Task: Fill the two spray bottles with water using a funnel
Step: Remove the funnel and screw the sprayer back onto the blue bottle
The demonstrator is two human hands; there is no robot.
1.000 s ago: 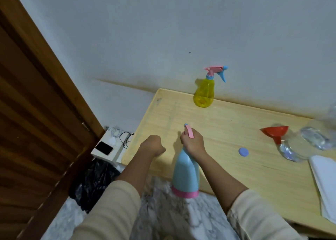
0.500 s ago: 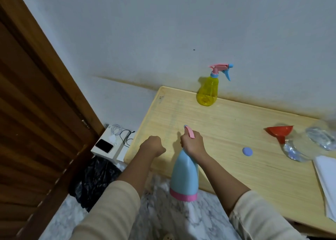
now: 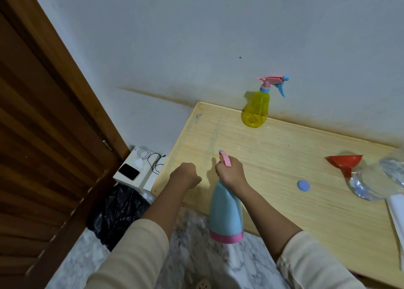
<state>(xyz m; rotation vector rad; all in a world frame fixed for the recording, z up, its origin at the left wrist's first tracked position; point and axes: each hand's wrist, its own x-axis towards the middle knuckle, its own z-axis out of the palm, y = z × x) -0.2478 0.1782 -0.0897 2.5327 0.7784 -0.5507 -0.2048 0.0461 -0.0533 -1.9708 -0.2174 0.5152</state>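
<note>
Where the brown wooden door [image 3: 43,135] fills the left side, a white box [image 3: 140,172] stands on the floor near the table's corner, with a dark phone [image 3: 129,171] and coiled cables [image 3: 150,157] on top, and a black plastic bag [image 3: 115,214] lies in front of it. The left hand [image 3: 184,176] is clenched into a fist with nothing in it, over the near left corner of the wooden table [image 3: 284,157]. Just beside it, the right hand [image 3: 231,172] grasps the neck of the blue spray bottle [image 3: 226,214] – its pink trigger sticks out above the fingers, and its pink base hangs past the table's front edge (over the marble floor). The yellow spray bottle [image 3: 255,108] stands upright at the back edge, by the wall, with its pink and blue head on. Further right a small blue cap [image 3: 303,185] lies flat on the table. The red funnel [image 3: 346,164] is near the right edge – it touches a clear plastic bottle [image 3: 376,179], which lies on its side.
</note>
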